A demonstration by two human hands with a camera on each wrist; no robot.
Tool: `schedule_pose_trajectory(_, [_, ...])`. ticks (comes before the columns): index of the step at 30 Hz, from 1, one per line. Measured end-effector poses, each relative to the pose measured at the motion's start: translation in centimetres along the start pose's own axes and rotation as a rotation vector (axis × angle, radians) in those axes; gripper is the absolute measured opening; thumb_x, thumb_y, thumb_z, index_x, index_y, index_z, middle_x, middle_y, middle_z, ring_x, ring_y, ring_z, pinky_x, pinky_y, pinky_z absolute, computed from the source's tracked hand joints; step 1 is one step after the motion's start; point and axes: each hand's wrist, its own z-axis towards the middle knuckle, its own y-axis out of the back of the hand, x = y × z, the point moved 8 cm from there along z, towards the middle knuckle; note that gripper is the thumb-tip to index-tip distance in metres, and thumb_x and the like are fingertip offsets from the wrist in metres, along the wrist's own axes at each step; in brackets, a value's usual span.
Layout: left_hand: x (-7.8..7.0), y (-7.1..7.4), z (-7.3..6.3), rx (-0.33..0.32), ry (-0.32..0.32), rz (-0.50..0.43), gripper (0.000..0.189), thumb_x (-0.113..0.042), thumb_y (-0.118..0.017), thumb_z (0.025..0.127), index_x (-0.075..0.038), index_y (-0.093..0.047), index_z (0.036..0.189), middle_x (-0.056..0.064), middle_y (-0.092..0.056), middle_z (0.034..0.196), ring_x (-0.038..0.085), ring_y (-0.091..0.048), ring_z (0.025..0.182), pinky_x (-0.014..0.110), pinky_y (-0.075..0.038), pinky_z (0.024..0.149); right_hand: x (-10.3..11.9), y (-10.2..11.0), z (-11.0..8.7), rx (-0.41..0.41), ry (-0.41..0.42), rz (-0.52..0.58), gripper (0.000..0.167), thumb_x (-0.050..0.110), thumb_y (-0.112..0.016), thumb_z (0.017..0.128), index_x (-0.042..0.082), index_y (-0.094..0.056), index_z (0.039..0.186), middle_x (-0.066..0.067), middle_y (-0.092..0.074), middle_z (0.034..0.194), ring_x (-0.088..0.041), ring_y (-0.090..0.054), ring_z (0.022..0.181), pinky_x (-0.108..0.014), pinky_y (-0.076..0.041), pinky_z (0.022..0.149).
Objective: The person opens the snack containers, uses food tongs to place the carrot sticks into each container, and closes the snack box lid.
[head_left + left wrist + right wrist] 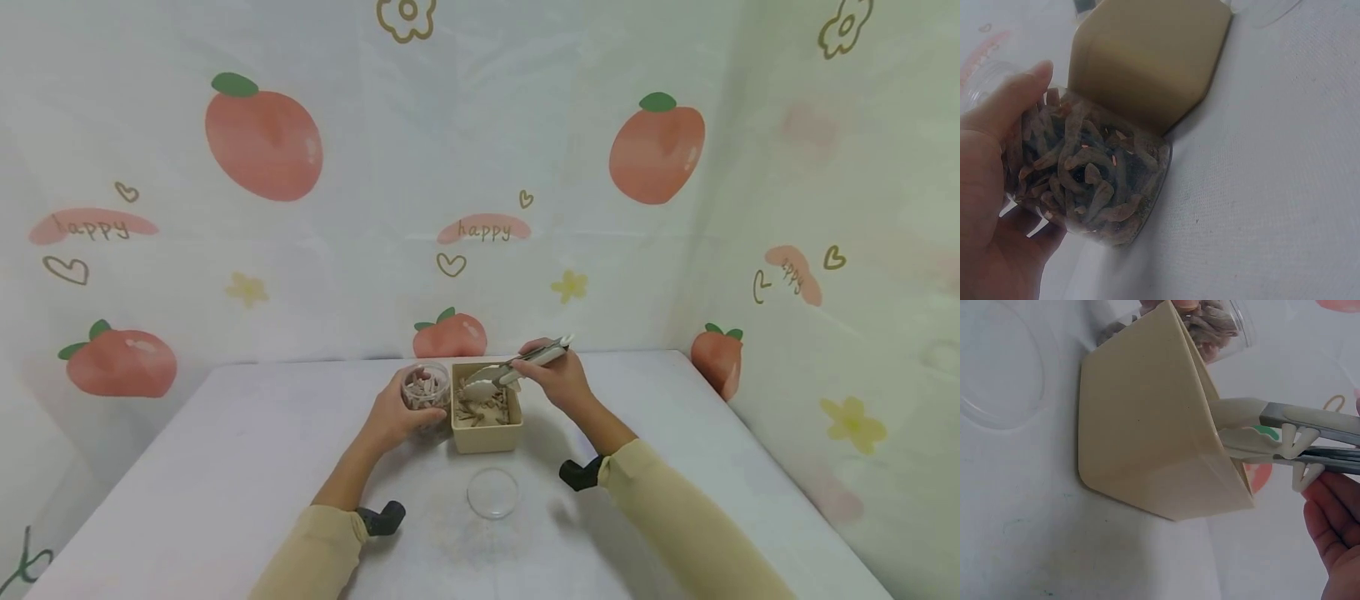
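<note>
My left hand (397,412) grips a clear plastic jar (1094,169), fingers and thumb wrapped round its side. Brownish-grey dried strips (1088,159) fill much of the jar. Right beside it stands a beige square box (486,439) with more such strips (483,411) lying in it. In my right hand (558,375) is a pair of grey and white tongs (542,353), slanting down over the box. The heads of the tongs (1244,412) reach inside the box's rim in the right wrist view; their tips are hidden there by the wall.
A round clear lid (492,493) lies on the white table (262,467) in front of the box. A white curtain with printed peaches (262,146) hangs behind the table and along its right side. Black wrist mounts (382,518) stick out from both wrists.
</note>
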Motion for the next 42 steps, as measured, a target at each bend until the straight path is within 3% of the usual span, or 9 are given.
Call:
schedule_pose_trajectory(8, [0.0, 0.0, 0.2, -0.021, -0.025, 0.023, 0.096, -0.042, -0.087, 0.069, -0.006, -0.039, 0.143, 0.016, -0.053, 0.131, 0.033, -0.051, 0.117, 0.051, -0.042, 0.096, 1.9, 0.2, -1.2, 0.098, -0.043, 0.045, 0.035, 0.009, -0.076, 0.084, -0.009, -0.061, 0.111, -0.011, -0.068, 0.095, -0.015, -0.06, 0.081, -0.026, -0.05, 0.072])
schedule_pose_trajectory(14, [-0.1, -0.1, 0.1, 0.001, -0.011, 0.001, 0.093, -0.037, -0.087, 0.071, -0.009, -0.038, 0.144, 0.013, -0.053, 0.132, 0.032, -0.05, 0.12, 0.05, -0.04, 0.099, -0.3, 0.3, -0.5, 0.152, -0.017, 0.096, 0.036, 0.01, -0.075, 0.084, -0.005, -0.06, 0.113, -0.016, -0.066, 0.102, -0.016, -0.061, 0.088, -0.028, -0.051, 0.076])
schedule_pose_trajectory(20, [-0.2, -0.1, 0.0, -0.003, -0.004, 0.009, 0.092, -0.035, -0.087, 0.071, -0.008, -0.038, 0.144, 0.014, -0.053, 0.132, 0.032, -0.05, 0.119, 0.05, -0.04, 0.099, -1.5, -0.6, -0.4, 0.24, -0.01, 0.077, 0.038, 0.012, -0.075, 0.085, -0.002, -0.059, 0.116, -0.012, -0.065, 0.097, -0.017, -0.061, 0.084, -0.03, -0.05, 0.074])
schedule_pose_trajectory(26, [-0.1, -0.2, 0.0, 0.0, 0.013, 0.003, 0.091, -0.033, -0.088, 0.071, -0.009, -0.039, 0.144, 0.014, -0.052, 0.133, 0.031, -0.05, 0.12, 0.049, -0.04, 0.1, -1.6, -0.7, -0.5, 0.22, -0.035, 0.1, 0.038, 0.007, -0.075, 0.085, -0.006, -0.059, 0.117, -0.013, -0.065, 0.095, -0.016, -0.06, 0.082, -0.028, -0.049, 0.072])
schedule_pose_trajectory(35, [0.0, -0.1, -0.1, 0.004, 0.025, -0.012, 0.091, -0.032, -0.088, 0.071, -0.01, -0.038, 0.144, 0.013, -0.052, 0.133, 0.03, -0.049, 0.12, 0.048, -0.04, 0.1, 1.9, -0.7, -1.6, 0.142, 0.006, 0.055, 0.034, 0.003, -0.075, 0.084, -0.011, -0.059, 0.111, -0.023, -0.063, 0.097, -0.014, -0.054, 0.077, -0.024, -0.046, 0.067])
schedule_pose_trajectory(38, [0.0, -0.1, -0.1, 0.003, 0.023, -0.015, 0.091, -0.031, -0.088, 0.071, -0.01, -0.038, 0.144, 0.012, -0.052, 0.133, 0.03, -0.049, 0.12, 0.047, -0.04, 0.1, 2.1, -0.9, -1.6, 0.121, 0.048, 0.016, 0.031, 0.003, -0.075, 0.084, -0.011, -0.061, 0.108, -0.021, -0.064, 0.094, -0.015, -0.052, 0.074, -0.024, -0.045, 0.064])
schedule_pose_trajectory(42, [-0.1, -0.1, -0.1, 0.002, 0.024, -0.021, 0.091, -0.029, -0.088, 0.071, -0.01, -0.038, 0.144, 0.012, -0.053, 0.133, 0.03, -0.05, 0.119, 0.046, -0.04, 0.1, 0.8, -1.1, -1.1, 0.084, 0.093, -0.028, 0.027, 0.004, -0.077, 0.082, -0.008, -0.064, 0.103, -0.017, -0.066, 0.089, -0.017, -0.051, 0.071, -0.025, -0.043, 0.061])
